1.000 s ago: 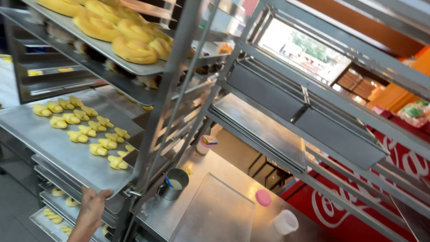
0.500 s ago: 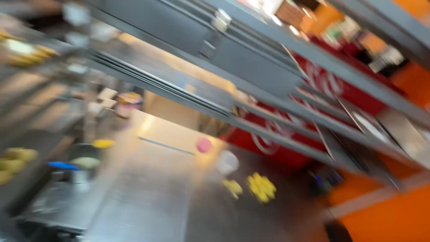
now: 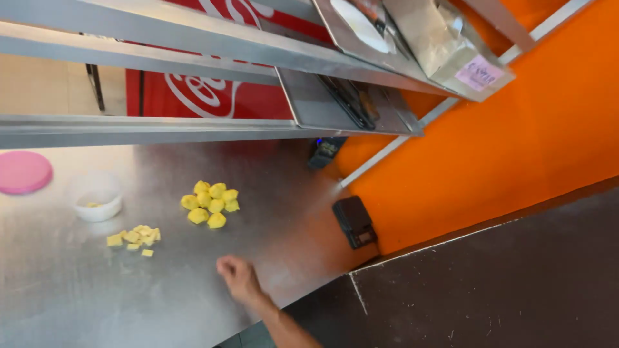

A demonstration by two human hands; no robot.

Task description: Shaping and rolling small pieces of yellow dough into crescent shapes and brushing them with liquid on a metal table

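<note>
One hand [image 3: 240, 278] in view, lower centre of frame, forearm coming up from the bottom edge; which of the person's hands it is cannot be told from this angle. Fingers loosely curled together, holding nothing, knuckles resting on or just over the steel table [image 3: 77, 303]. Other hand not in view

Nearest things: cluster of round yellow dough pieces [image 3: 210, 205] left of centre, above the hand and apart from it; small pile of yellow squares [image 3: 135, 236] to its lower left, near but not touching. White bowl [image 3: 97, 205] further left with a yellow scrap inside, pink round lid [image 3: 23, 172] at the left edge

To do the reach well, judged from the layout: the hand should open flat before it gets to the dough pieces, come in low along the table, take one at a time from the near edge of the cluster so the rest stay put, pinch lightly since they look soft

Packages, labels, signs: foil-wrapped block [image 3: 445, 45] upper right on a tilted tray, with a pale pink square label [image 3: 478, 73] on its lower corner, handwriting on it. Red panel [image 3: 213, 96] with white curling lettering upper centre behind the steel rails. Orange wall [image 3: 516, 142] fills the right. Black small device [image 3: 354, 222] at the table's right edge, another dark one [image 3: 326, 151] above it, both unlabelled as far as can be seen
</note>
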